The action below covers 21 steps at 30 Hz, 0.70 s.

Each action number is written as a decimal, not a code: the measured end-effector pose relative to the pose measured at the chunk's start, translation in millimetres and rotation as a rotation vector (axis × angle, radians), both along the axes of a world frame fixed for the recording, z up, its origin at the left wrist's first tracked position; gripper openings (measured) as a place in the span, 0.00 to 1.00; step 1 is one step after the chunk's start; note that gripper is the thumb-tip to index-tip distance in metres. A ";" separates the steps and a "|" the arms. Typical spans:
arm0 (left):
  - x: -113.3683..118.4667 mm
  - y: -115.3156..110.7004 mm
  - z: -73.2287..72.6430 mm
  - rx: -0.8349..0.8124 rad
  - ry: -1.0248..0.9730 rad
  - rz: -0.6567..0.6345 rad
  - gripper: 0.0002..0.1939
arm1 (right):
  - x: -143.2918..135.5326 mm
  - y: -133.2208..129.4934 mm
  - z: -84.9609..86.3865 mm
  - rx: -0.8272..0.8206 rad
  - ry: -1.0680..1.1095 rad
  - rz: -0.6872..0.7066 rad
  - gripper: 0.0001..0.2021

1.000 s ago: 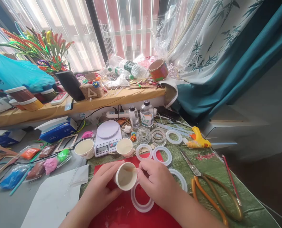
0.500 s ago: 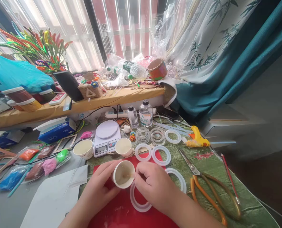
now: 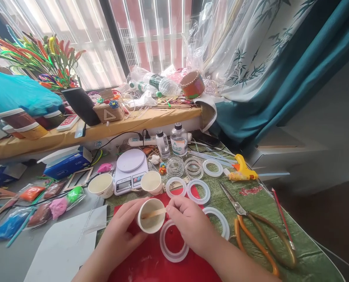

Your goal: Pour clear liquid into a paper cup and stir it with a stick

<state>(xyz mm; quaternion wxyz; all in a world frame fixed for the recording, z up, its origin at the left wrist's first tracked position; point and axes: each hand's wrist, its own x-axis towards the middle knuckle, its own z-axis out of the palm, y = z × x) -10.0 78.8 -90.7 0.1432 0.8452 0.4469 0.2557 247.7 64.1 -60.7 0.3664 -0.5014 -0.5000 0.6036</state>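
My left hand (image 3: pixel 126 223) is wrapped round a paper cup (image 3: pixel 151 225), which is tipped so that its inside faces me. Between the fingers of my right hand (image 3: pixel 186 219) is a flat wooden stick (image 3: pixel 154 214), its far end down in the cup. Under both hands lies a red mat (image 3: pixel 151 260). A translucent ring mould (image 3: pixel 174 256) rests on the mat just below my right hand, and another ring mould (image 3: pixel 223 223) is partly hidden behind that wrist. Two smaller ring moulds (image 3: pixel 176 188) sit beyond the hands.
Behind the cup stand a second paper cup (image 3: pixel 151 183), a third paper cup (image 3: pixel 101 185) and a white kitchen scale (image 3: pixel 130 172). Two clear bottles (image 3: pixel 178 143) are farther back. At the right lie large scissors (image 3: pixel 241 209), a yellow glue gun (image 3: pixel 242 170) and a red pencil (image 3: pixel 283 219).
The wooden stick now shows plainly across the cup's mouth; before, it was hardly visible. My right hand has turned slightly, while my left hand keeps its hold. The whole view has shifted a little.
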 end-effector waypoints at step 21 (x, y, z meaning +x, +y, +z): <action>1.7 1.5 5.2 -0.079 -0.003 -0.001 0.28 | 3.7 -4.6 0.2 0.106 0.137 -0.119 0.16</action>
